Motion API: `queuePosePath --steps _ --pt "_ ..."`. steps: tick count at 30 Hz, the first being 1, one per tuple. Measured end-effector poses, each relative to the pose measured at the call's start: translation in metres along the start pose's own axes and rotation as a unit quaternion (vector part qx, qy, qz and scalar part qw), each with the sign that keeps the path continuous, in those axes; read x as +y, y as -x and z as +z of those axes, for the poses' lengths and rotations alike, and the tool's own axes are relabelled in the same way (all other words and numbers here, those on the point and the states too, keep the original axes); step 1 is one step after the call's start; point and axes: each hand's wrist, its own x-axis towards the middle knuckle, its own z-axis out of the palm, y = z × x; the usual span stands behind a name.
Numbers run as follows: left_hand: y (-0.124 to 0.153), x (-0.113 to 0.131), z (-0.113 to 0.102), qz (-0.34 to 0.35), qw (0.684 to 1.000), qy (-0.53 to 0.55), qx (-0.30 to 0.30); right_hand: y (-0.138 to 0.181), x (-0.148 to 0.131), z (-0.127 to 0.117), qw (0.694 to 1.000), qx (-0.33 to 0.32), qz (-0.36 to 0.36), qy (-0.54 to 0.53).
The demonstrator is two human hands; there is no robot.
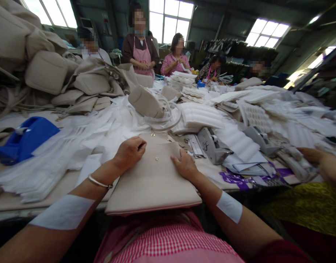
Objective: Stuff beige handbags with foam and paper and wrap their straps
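Note:
A flat beige bag [154, 186] lies in front of me, its near edge reaching past the table's edge toward my apron. A small round metal fitting [157, 159] shows on its upper part, and a gold-coloured clasp [153, 135] sits farther up. My left hand [131, 151] is closed at the bag's upper left edge; whatever is between the fingers is hidden. On the right edge, my right hand [184, 164] grips the bag, thumb on top and the other fingers out of sight.
A blue tape dispenser [28, 137] stands left, a grey tape dispenser [213, 146] right. White foam sheets [201, 117] and clear plastic bags [55, 160] cover much of the table. Beige bags [47, 71] pile up back left. A co-worker's arm [324, 160] reaches in right; several people work opposite.

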Motion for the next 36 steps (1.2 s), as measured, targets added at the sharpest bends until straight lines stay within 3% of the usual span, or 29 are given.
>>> queuePosePath --steps 4,7,15,20,27,36 --pt "0.007 0.0 -0.006 0.076 0.994 0.046 -0.061 -0.001 -0.001 0.001 1.0 -0.002 0.008 0.007" --pt "0.002 0.007 -0.002 0.134 0.984 0.023 -0.113 -0.001 -0.001 0.002 1.0 -0.001 0.006 0.001" --pt "-0.004 0.031 0.006 0.217 0.967 -0.016 -0.133 0.002 -0.002 0.001 1.0 0.001 0.0 0.0" --pt "-0.005 0.036 0.009 0.201 0.971 -0.013 -0.125 0.002 -0.002 0.002 1.0 0.002 0.004 0.001" --pt "-0.01 0.016 0.001 0.054 0.996 -0.005 -0.073 0.003 0.0 0.001 1.0 -0.003 0.005 -0.009" --pt "-0.007 0.043 0.003 0.128 0.98 -0.005 -0.15 0.003 -0.001 0.001 1.0 0.004 0.0 -0.016"
